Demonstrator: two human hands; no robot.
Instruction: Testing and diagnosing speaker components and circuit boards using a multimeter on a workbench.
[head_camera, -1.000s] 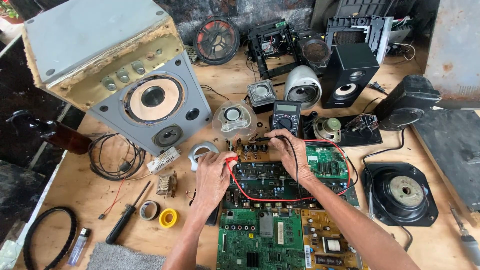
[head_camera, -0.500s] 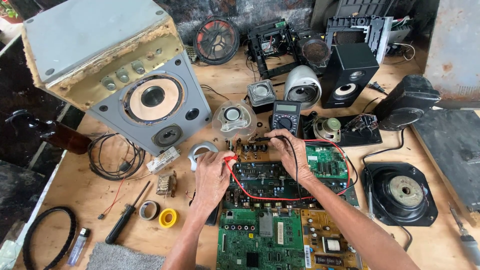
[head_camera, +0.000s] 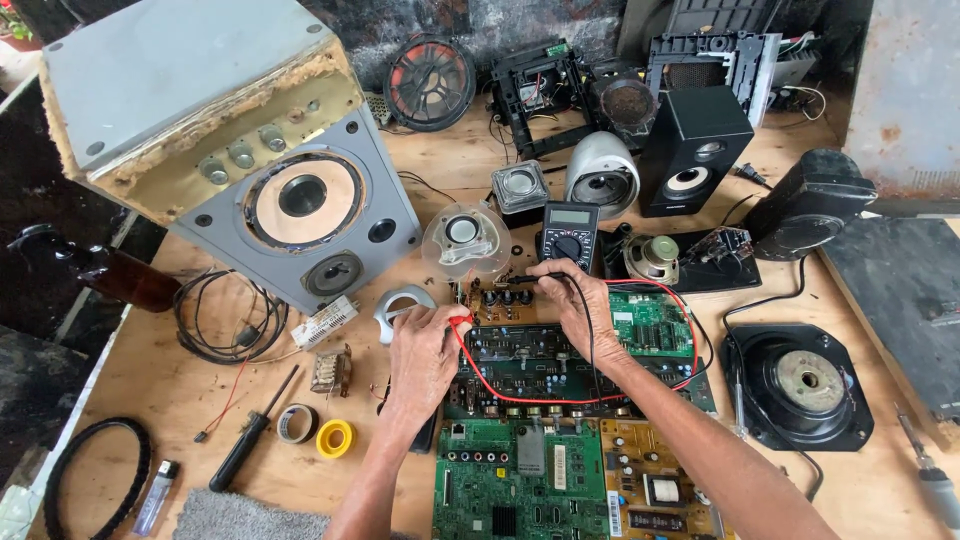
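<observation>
Plywood tabletop (head_camera: 180, 400) crowded with speakers and circuit boards. Left hand (head_camera: 425, 350) pinches the red probe (head_camera: 460, 322), right hand (head_camera: 580, 305) pinches the black probe (head_camera: 520, 279), both tips down on the dark board (head_camera: 520, 355) beneath them; multimeter (head_camera: 568, 236) just beyond the fingers

Both of your forearms come into view bare from the lower edge, with no sleeves, cuffs or gloves on them. Your left hand (head_camera: 425, 352) and your right hand (head_camera: 583, 305) are bare too: no rings, no watch, no wristband or strap shows on either wrist. Your forearms look lean, with tendons and veins standing out along the backs of your hands. Your knuckles are creased and your nails are short.
</observation>
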